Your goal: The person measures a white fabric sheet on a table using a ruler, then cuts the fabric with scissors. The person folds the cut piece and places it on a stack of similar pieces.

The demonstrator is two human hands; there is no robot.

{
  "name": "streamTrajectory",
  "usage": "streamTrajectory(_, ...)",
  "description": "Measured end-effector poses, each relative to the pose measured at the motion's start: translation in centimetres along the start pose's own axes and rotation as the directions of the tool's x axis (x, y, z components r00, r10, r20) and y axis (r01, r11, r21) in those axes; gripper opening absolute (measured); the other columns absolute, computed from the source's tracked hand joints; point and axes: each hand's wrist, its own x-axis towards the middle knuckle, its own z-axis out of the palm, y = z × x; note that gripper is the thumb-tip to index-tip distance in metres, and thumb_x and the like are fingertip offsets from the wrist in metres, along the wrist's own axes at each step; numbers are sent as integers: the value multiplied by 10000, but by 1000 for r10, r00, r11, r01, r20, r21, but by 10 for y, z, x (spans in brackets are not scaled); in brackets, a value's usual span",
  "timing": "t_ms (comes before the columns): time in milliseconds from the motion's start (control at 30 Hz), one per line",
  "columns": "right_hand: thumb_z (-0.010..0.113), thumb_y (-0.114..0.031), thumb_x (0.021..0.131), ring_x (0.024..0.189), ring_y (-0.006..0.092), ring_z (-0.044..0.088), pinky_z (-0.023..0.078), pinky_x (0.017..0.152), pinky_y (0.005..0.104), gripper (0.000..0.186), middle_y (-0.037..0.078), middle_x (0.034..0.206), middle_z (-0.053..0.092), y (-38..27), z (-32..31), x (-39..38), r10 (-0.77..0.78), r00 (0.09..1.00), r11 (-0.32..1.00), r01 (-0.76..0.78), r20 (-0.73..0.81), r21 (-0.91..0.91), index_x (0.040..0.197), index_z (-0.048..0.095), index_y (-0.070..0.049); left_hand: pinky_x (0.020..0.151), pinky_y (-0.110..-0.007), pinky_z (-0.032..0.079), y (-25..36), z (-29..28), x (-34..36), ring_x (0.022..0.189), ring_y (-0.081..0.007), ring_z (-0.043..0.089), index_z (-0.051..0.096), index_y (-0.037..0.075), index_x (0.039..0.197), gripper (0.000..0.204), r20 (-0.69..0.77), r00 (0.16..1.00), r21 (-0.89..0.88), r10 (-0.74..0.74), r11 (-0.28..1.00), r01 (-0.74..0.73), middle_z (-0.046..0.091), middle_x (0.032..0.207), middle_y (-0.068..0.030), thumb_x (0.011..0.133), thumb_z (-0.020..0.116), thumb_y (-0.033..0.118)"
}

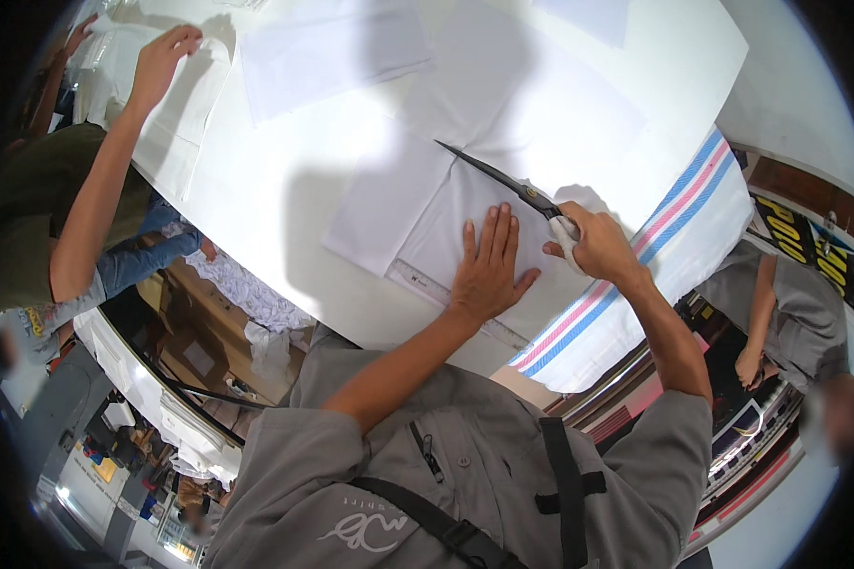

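Observation:
My right hand (598, 245) grips long black scissors (503, 177), whose handle has white wrapping around it. The blades look closed and lie over white fabric, their tip pointing to the far left. Flat on the folded white fabric (425, 248), with fingers stretched out, rests my left hand (487, 270). A clear ruler (420, 283) lies along the near edge of that fabric and passes behind my left hand and wrist. Whether the blades touch the fabric, I cannot tell.
More white cloth (337, 62) lies farther back on the white table (304, 275). A striped white sheet (626, 303) covers its right edge. Another person's hand (166, 62) is over cloth at the far left; a person in grey (769, 313) is at right. Below left is an open cardboard box (199, 327).

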Motion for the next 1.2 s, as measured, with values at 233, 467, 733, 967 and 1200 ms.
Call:
streamTrajectory(233,954,-463,743,808,207,622,486,746,358,649,89,878,696,-19,1,1,-8,1000,986,7,6,165,1164,710,-34,1267,-645,157,4,-6,1,1615,-411,186,377,-102,1579,915,-1,1000,58,-11,998,11,227,1719,-291,1018,526,605)
streamTrajectory(467,806,-402,904,808,280,694,520,783,399,451,184,918,751,-114,8,-51,-9,993,996,19,-118,85,1131,733,-19,1281,-647,118,5,-10,-4,1631,-413,137,343,-120,1582,914,-54,998,31,37,999,-36,187,1730,-298,1027,491,592)
streamTrajectory(733,694,-202,817,816,443,744,558,789,550,332,264,828,736,-220,35,-135,-556,822,798,569,123,-197,1062,718,20,1281,-672,75,-2,9,-4,1628,-444,85,185,-142,1624,1023,-89,995,-12,51,999,-52,94,1740,-310,1012,557,590)
streamTrajectory(967,904,-384,767,729,325,728,547,700,427,574,180,780,727,-154,34,-196,-75,986,993,61,-151,-99,1176,733,-19,1274,-657,139,-7,30,6,1624,-420,132,296,-149,1589,959,-222,970,107,93,992,-71,192,1716,-316,1018,546,579)
streamTrajectory(1200,921,-244,813,771,190,698,533,724,361,603,134,844,722,-58,179,-194,403,674,872,-79,-619,483,1309,680,-1,1235,-691,212,-47,-21,20,1578,-453,232,446,-46,1545,711,-98,977,-29,190,981,-194,296,1688,-263,995,634,364)
